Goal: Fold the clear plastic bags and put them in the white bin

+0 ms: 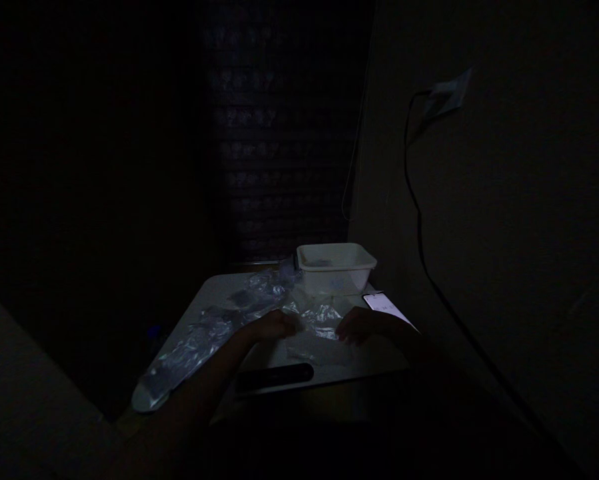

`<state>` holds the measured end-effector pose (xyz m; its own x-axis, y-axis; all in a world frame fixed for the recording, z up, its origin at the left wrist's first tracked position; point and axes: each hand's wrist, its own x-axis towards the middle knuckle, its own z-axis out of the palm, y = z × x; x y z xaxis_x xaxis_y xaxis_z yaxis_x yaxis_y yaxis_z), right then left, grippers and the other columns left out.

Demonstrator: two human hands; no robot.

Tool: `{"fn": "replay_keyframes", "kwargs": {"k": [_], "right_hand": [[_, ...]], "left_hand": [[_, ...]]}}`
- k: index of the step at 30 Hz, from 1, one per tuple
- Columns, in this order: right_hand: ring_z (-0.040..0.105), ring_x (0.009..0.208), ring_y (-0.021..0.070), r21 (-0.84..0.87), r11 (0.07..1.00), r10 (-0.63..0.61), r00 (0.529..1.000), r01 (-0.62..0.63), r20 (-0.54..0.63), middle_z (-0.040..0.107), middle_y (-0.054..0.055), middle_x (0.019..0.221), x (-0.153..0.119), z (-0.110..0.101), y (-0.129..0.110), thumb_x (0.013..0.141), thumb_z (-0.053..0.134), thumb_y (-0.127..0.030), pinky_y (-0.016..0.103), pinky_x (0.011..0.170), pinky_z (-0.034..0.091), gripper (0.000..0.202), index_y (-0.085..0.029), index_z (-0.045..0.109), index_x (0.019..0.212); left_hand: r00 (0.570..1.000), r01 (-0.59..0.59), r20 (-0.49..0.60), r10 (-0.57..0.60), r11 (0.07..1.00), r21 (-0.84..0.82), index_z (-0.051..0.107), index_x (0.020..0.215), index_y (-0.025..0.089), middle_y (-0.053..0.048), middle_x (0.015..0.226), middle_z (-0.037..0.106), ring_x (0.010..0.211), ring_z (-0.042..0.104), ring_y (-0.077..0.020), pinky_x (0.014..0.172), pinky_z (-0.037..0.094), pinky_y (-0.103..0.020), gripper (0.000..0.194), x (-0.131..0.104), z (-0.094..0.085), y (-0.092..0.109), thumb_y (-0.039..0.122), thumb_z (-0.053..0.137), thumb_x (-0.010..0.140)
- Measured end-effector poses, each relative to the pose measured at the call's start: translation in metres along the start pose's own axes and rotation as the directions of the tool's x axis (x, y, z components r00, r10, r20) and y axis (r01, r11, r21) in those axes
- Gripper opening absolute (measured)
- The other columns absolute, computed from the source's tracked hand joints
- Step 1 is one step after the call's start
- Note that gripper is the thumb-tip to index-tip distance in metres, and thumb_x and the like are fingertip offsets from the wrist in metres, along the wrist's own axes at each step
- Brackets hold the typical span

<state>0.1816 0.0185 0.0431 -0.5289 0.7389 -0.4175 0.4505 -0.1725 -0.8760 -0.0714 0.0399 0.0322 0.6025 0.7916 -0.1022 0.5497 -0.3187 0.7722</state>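
While a black bar (pixel 279 376) lies nearest, at seven o'clock, the left hand (pixel 275 325) and right hand (pixel 362 324), fingers curved, whether pinching I cannot tell, flank at nine and three some crumpled plastic (pixel 323 313), probably light, limp and slippery, best taken by its edges, a white tub (pixel 334 280) standing at twelve.

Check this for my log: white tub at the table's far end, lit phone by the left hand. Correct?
One slip: the lit phone lies by the right hand, as the head view shows. The white tub is indeed at the far end of the table.
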Motion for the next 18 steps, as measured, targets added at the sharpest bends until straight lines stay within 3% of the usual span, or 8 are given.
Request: {"fn": "replay_keyframes", "kwargs": {"k": [2, 5, 8, 12, 15, 18], "right_hand": [[0.058, 0.055, 0.0120, -0.007, 0.996, 0.091, 0.995, -0.091, 0.047, 0.063, 0.005, 0.075, 0.000, -0.003, 0.006, 0.057, 0.058, -0.031, 0.025, 0.053, 0.044, 0.027, -0.014, 0.061, 0.078], [0.056, 0.046, 0.0092, -0.081, 0.994, 0.079, 0.996, -0.075, 0.046, 0.063, 0.006, 0.073, -0.003, -0.007, 0.005, 0.061, 0.054, -0.033, 0.022, 0.048, 0.043, 0.028, -0.013, 0.060, 0.081], [0.056, 0.045, 0.0090, -0.118, 0.993, 0.006, 0.999, -0.009, -0.032, 0.063, 0.006, 0.070, -0.001, -0.004, 0.001, 0.066, 0.049, -0.034, 0.021, 0.045, 0.042, 0.029, -0.011, 0.058, 0.080], [0.060, 0.071, 0.0162, -0.261, 0.949, -0.226, 0.961, 0.179, -0.162, 0.062, 0.010, 0.085, 0.015, 0.012, 0.005, 0.072, 0.041, -0.034, 0.027, 0.057, 0.047, 0.031, -0.012, 0.057, 0.086], [0.050, 0.097, 0.0198, -0.465, 0.848, -0.394, 0.889, 0.254, -0.231, 0.056, 0.011, 0.103, 0.032, 0.029, 0.023, 0.072, 0.043, -0.028, 0.035, 0.080, 0.041, 0.027, -0.014, 0.058, 0.089], [0.040, 0.108, 0.0194, -0.816, 0.533, -0.627, 0.753, 0.224, -0.203, 0.051, 0.011, 0.110, 0.042, 0.040, 0.049, 0.076, 0.038, -0.025, 0.037, 0.089, 0.033, 0.030, -0.016, 0.054, 0.099]], "left_hand": [[0.985, 0.136, 0.107, -0.133, 0.990, -0.023, 0.052, 0.057, 0.011, 0.001, 0.050, 0.051, 0.047, 0.047, -0.0087, 0.049, 0.038, -0.021, 0.018, 0.000, -0.001, -0.001, 0.025, 0.043, 0.063], [0.978, 0.186, 0.068, -0.198, 0.970, 0.154, 0.053, 0.060, 0.011, -0.001, 0.052, 0.053, 0.049, 0.050, -0.0111, 0.051, 0.038, -0.023, 0.022, -0.002, -0.003, 0.007, 0.026, 0.039, 0.068], [0.995, 0.054, -0.096, -0.011, 0.888, 0.456, 0.054, 0.058, 0.011, -0.004, 0.058, 0.056, 0.060, 0.053, -0.0151, 0.059, 0.038, -0.026, 0.027, -0.004, 0.009, 0.018, 0.028, 0.038, 0.072], [0.978, -0.150, -0.026, 0.208, 0.782, 0.605, 0.053, 0.088, 0.011, -0.012, 0.094, 0.056, 0.091, 0.049, -0.0189, 0.082, 0.033, -0.030, 0.032, -0.005, 0.048, 0.027, 0.027, 0.026, 0.080], [0.992, -0.050, -0.050, 0.119, 0.707, 0.705, 0.033, 0.116, 0.003, -0.021, 0.123, 0.031, 0.115, 0.026, -0.0261, 0.090, 0.024, -0.038, 0.048, -0.009, 0.072, 0.024, 0.034, 0.024, 0.081], [0.998, 0.026, -0.052, 0.020, 0.667, 0.745, 0.020, 0.123, 0.002, -0.021, 0.130, 0.017, 0.119, 0.013, -0.0294, 0.092, 0.017, -0.044, 0.058, -0.013, 0.082, 0.016, 0.041, 0.018, 0.081]]}}
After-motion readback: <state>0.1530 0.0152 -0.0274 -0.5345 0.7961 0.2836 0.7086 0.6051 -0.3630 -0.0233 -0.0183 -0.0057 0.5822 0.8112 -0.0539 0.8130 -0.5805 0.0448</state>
